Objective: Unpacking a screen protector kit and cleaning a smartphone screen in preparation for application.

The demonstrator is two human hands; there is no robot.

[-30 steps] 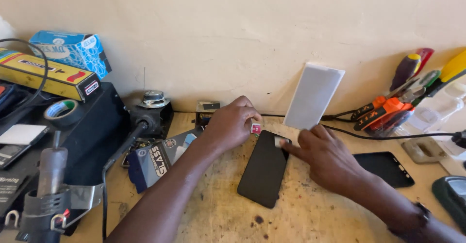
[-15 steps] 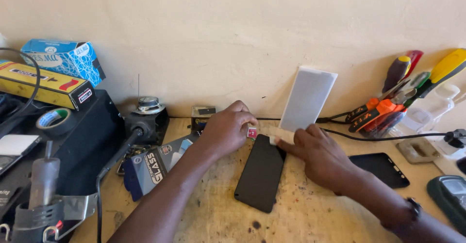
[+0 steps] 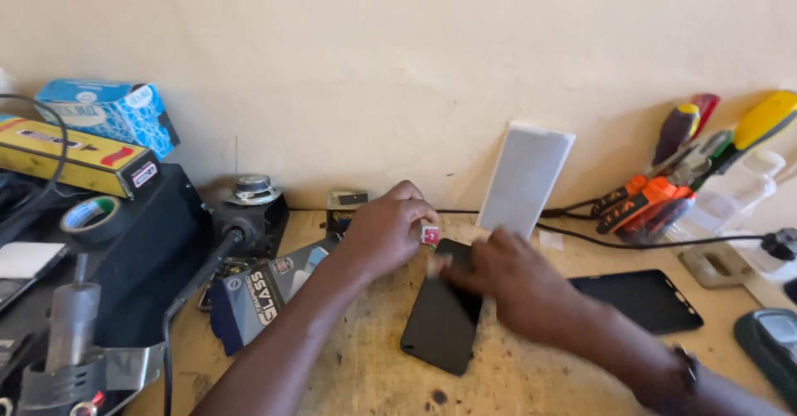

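A black phone (image 3: 440, 325) lies face up on the worn wooden bench (image 3: 365, 366). My left hand (image 3: 383, 235) rests just left of the phone's top end and pinches a small pink packet (image 3: 430, 235) between thumb and fingers. My right hand (image 3: 508, 287) is blurred with motion over the phone's upper part. It presses a small white wipe (image 3: 436, 266) against the glass with its fingertips. The phone's lower half is uncovered.
A white flat box (image 3: 525, 179) leans on the wall behind the hands. Screwdrivers and pliers (image 3: 664, 192) lie at the right, with a black cable (image 3: 647, 243) and a second black phone (image 3: 639, 300). A screen-protector pack (image 3: 266, 287), tape roll (image 3: 93, 215) and boxes sit left.
My right hand has slid left across the top of the phone with the white wipe. My left hand has stayed at the phone's upper left with the pink packet.
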